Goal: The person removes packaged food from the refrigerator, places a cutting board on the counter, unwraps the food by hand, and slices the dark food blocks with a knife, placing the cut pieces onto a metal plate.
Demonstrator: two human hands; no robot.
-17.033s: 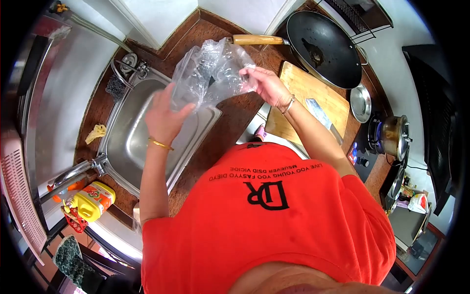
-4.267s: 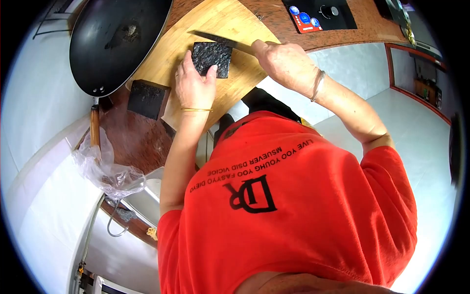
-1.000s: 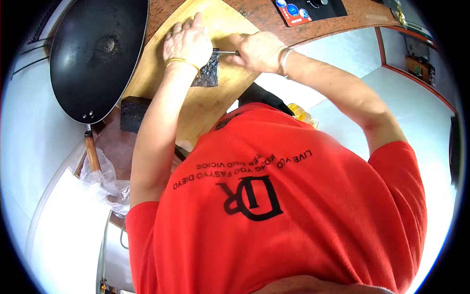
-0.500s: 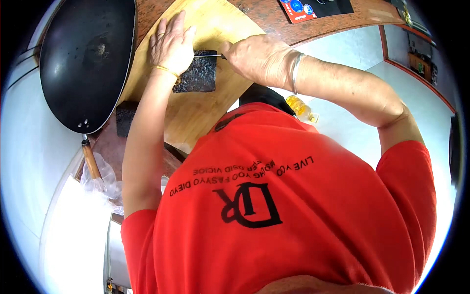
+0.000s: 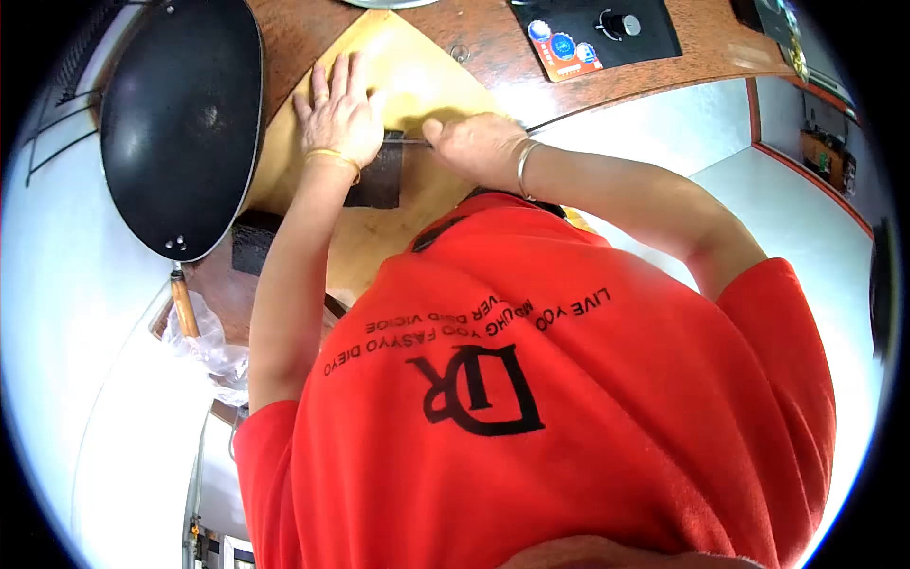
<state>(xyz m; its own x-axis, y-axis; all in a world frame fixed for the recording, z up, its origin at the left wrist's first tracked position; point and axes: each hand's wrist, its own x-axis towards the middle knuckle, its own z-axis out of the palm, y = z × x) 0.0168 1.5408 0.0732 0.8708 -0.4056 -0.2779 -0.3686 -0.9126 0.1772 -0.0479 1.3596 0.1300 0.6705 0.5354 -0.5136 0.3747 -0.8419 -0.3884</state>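
My left hand [image 5: 343, 121] lies flat with fingers spread on a wooden cutting board [image 5: 389, 47]. Its palm edge meets a dark, rough-textured sheet that looks like nori seaweed [image 5: 381, 185]. My right hand [image 5: 477, 149] is closed around the handle of a knife, whose thin blade [image 5: 408, 141] runs across the sheet near its far edge. The blade's tip end is hidden by my left hand. A second dark sheet [image 5: 252, 248] shows left of my left forearm, partly covered by it.
A black wok [image 5: 180, 133] with a wooden handle [image 5: 185, 305] stands at the left. Beneath the handle is a clear plastic bag [image 5: 213, 356]. A black panel with a knob [image 5: 621, 26] sits on the brown countertop [image 5: 474, 24] at the far right.
The view has shifted, so the board and sheet appear lower. My right forearm has come in closer, still gripping the knife. My left hand's fingers look more spread.
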